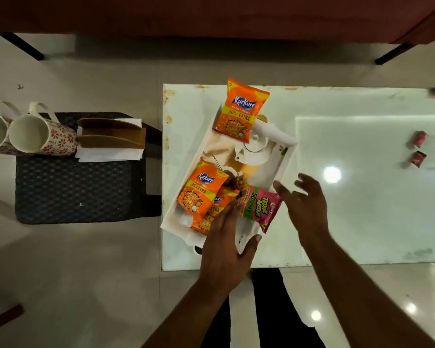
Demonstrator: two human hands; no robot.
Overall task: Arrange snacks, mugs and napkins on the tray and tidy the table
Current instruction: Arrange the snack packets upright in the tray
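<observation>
White tray is set askew on the bench; one orange snack packet is propped over its far rim; two orange packets are overlapped at its near end; a pink packet overhangs the right rim; two floral mugs and white napkins are placed on a dark stool, well apart.

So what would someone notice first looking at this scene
Bright orange Kurkure packets and a pink Tedhe Medhe packet crowd the white tray on the table's left end, with the left hand and right hand open over them. Left of the table, two floral mugs sit on a stool.
</observation>
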